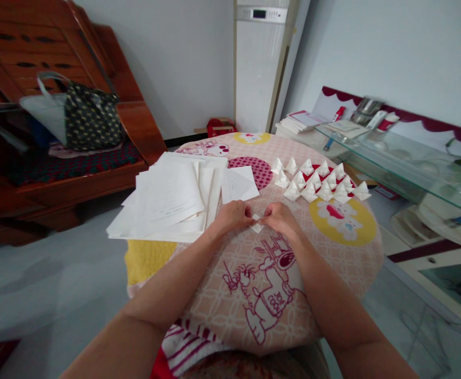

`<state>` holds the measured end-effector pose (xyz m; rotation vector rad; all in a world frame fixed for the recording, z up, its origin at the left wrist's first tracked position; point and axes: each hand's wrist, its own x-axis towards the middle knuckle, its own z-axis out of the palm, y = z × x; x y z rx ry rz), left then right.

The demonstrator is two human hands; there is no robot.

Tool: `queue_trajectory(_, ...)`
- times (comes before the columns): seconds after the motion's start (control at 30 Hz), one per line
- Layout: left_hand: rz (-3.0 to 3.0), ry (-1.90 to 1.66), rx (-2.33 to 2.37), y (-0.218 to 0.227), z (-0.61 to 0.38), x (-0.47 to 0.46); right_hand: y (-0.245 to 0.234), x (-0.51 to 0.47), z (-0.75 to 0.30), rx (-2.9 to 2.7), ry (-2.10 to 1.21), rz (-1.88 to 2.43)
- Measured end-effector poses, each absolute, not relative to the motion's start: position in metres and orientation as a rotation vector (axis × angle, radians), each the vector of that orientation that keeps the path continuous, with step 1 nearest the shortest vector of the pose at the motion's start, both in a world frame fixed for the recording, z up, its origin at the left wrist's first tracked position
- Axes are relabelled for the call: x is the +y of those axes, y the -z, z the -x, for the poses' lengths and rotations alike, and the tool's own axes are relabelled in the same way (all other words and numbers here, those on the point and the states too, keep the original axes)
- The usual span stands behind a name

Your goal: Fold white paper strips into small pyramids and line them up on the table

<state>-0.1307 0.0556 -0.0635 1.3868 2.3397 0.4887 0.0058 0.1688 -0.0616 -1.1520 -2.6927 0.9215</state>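
Note:
Between my two hands is a small folded piece of white paper (257,224), held just over the patterned tablecloth (214,295). My left hand (236,215) pinches its left corner with thumb and finger. On the opposite side, my right hand (281,217) grips the right corner, fingers closed. A loose white paper sheet (239,184) lies just beyond my left hand. Several folded white paper pieces with pointed tops (313,181) stand in rows past my right hand. Left of my hands is a stack of white paper (167,197), its sheets overlapping unevenly.
A glass-topped cabinet (412,152) with cups and papers on it runs along the right. To the left stands a wooden bench (135,118) carrying a dark patterned bag (90,118). A tall white air conditioner (257,68) is behind the round table.

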Motion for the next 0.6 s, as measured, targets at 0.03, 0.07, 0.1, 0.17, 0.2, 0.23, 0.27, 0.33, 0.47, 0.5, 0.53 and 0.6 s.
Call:
queue_trajectory(0.03,-1.375,-0.496,2.332,0.063,0.131,0.056,0.062,0.169,-0.006,-2.690,-0.919,1.158)
queue_trajectory(0.07,-1.366,-0.507,2.320,0.062,0.132,0.056,0.062,0.168,-0.006,-2.687,-0.917,1.159)
queue_trajectory(0.1,-1.359,-0.518,2.304,0.061,0.133,0.056,0.062,0.168,-0.005,-2.685,-0.916,1.157)
queue_trajectory(0.17,-1.353,-0.545,2.260,0.060,0.135,0.055,0.063,0.168,-0.005,-2.680,-0.919,1.152)
queue_trajectory(0.2,-1.351,-0.565,2.238,0.060,0.136,0.054,0.063,0.169,-0.005,-2.677,-0.925,1.152)
queue_trajectory(0.23,-1.350,-0.586,2.215,0.060,0.137,0.054,0.063,0.169,-0.006,-2.674,-0.935,1.151)
queue_trajectory(0.27,-1.348,-0.606,2.192,0.060,0.138,0.053,0.063,0.169,-0.006,-2.670,-0.950,1.148)
queue_trajectory(0.33,-1.348,-0.653,2.143,0.062,0.141,0.051,0.063,0.170,-0.007,-2.659,-1.001,1.146)
queue_trajectory(0.47,-1.339,-0.754,1.948,0.067,0.150,0.047,0.062,0.171,-0.009,-2.612,-1.179,1.159)
queue_trajectory(0.5,-1.337,-0.785,1.893,0.067,0.152,0.046,0.061,0.172,-0.010,-2.598,-1.218,1.150)
queue_trajectory(0.53,-1.341,-0.817,1.857,0.068,0.152,0.046,0.061,0.172,-0.010,-2.588,-1.246,1.134)
queue_trajectory(0.6,-1.373,-0.863,1.885,0.068,0.148,0.046,0.061,0.173,-0.011,-2.577,-1.279,1.102)
